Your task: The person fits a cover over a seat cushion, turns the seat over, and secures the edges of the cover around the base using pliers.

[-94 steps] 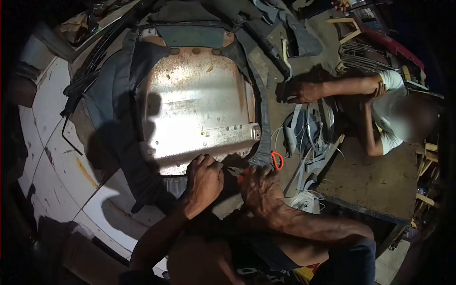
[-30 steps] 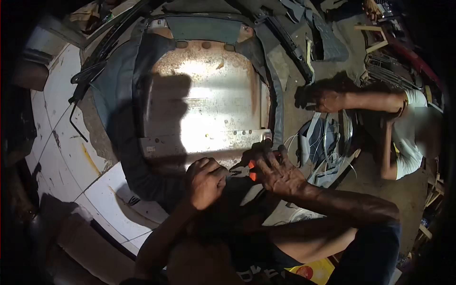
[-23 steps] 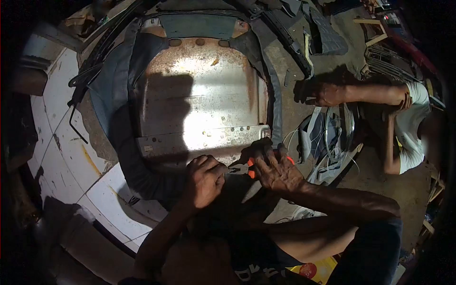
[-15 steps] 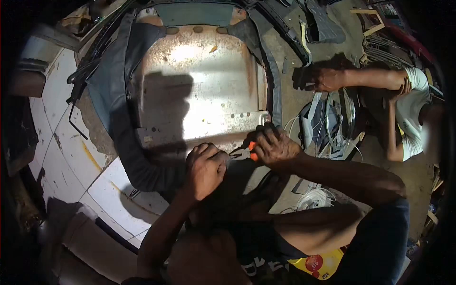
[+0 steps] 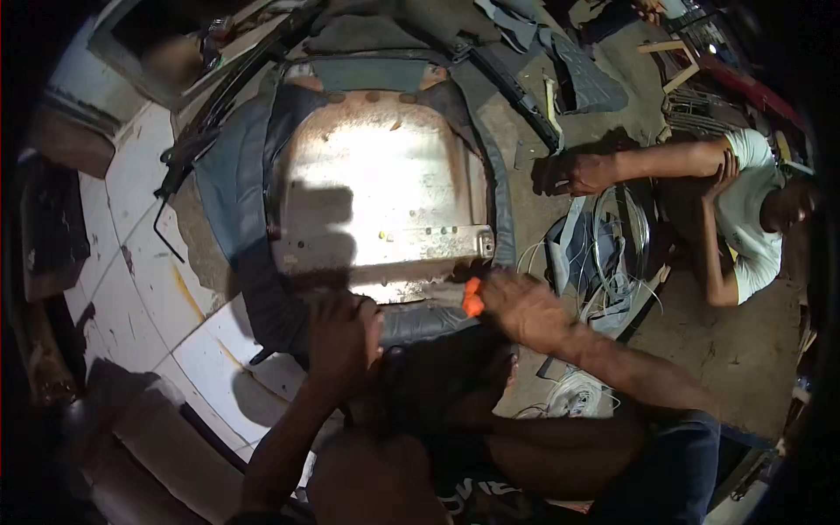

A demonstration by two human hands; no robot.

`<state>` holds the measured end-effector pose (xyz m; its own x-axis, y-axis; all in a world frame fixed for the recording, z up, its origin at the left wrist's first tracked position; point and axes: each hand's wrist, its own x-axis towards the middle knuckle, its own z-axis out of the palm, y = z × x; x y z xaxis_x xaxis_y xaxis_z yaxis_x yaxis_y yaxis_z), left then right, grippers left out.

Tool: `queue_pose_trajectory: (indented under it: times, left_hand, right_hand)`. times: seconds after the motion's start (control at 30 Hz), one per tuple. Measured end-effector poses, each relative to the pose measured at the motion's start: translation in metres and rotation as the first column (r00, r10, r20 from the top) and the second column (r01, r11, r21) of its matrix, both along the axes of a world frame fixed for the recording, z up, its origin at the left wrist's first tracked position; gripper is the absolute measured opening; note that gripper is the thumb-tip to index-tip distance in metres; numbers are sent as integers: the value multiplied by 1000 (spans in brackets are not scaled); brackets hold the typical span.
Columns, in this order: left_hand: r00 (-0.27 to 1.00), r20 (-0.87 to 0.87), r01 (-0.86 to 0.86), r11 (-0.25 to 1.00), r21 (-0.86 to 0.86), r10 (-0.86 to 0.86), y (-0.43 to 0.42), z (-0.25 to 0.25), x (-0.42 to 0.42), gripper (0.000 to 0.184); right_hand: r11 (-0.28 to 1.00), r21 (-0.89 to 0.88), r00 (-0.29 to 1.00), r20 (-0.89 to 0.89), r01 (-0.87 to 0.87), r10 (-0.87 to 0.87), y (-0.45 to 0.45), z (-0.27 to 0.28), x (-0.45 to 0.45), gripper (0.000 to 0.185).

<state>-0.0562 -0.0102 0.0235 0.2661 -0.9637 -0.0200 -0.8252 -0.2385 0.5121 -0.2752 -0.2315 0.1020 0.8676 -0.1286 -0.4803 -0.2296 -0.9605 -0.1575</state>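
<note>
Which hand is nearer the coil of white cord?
Right. The right hand, with the orange-handled tool, is above and slightly left of the coil in the picture; the left hand is farther left.

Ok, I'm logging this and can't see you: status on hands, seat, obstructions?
Right hand holding orange-handled tool. Left hand at near edge of dark cover, grip unclear. Metal pan exposed, partly shadowed; no clear obstruction seen.

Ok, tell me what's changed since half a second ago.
The left hand has shifted leftward along the seat cover's near edge, opening a wider gap to the blurred orange-handled pliers. The right hand still holds them. The other person's arm remains outstretched.
</note>
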Motion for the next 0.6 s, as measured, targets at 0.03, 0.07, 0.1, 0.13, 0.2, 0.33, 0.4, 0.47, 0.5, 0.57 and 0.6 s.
queue_pose_trajectory:
  times: [0.03, 0.07, 0.1, 0.13, 0.2, 0.33, 0.4, 0.47, 0.5, 0.57, 0.6]
  left_hand:
    - [1000, 18, 11, 1000, -8, -11, 3, -1, 4, 21]
    - [998, 69, -9, 999, -32, 11, 5, 0, 8, 24]
    - [993, 115, -23, 999, -45, 28, 11, 1, 14, 27]
    - [995, 72, -60, 998, -19, 61, 17, -6, 22, 32]
    - [992, 128, -27, 999, 35, 22, 20, -5, 25, 34]
    - [977, 209, 27, 997, 66, -40, 14, -14, 31, 34]
    - [971, 234, 40, 998, 58, -52, 7, -10, 28, 34]
    - [974, 226, -10, 997, 82, -9, 4, -4, 25, 31]
    - [971, 237, 2, 996, 89, -23, 1, -1, 25, 31]
    - [971, 231, 10, 980, 197, -56, -5, 3, 30, 33]
    - [968, 241, 17, 979, 201, -67, -4, 4, 35, 33]
  right_hand:
    - [1000, -8, 1000, 18, 11, -11, 2, -1, -7, 43]
    - [993, 65, 994, 31, 103, -105, 8, -3, -14, 43]
    - [969, 150, 979, 30, 196, -202, 19, -6, -25, 43]
    - [971, 58, 956, 170, 232, -238, 22, -12, -45, 45]
    - [893, 61, 862, 240, 446, -447, 38, -26, -100, 46]
    - [605, -157, 590, 502, 781, -632, 65, -48, -123, 50]
    - [554, 151, 420, 500, 819, -757, 69, -45, -83, 42]
    - [779, 270, 480, 661, 565, -577, 65, -60, -39, 30]
    - [821, 202, 568, 634, 534, -526, 61, -82, -22, 26]
    - [831, 295, 563, 625, 471, -541, 42, -98, -2, 25]
    - [865, 300, 683, 531, 402, -502, 33, -103, 4, 26]
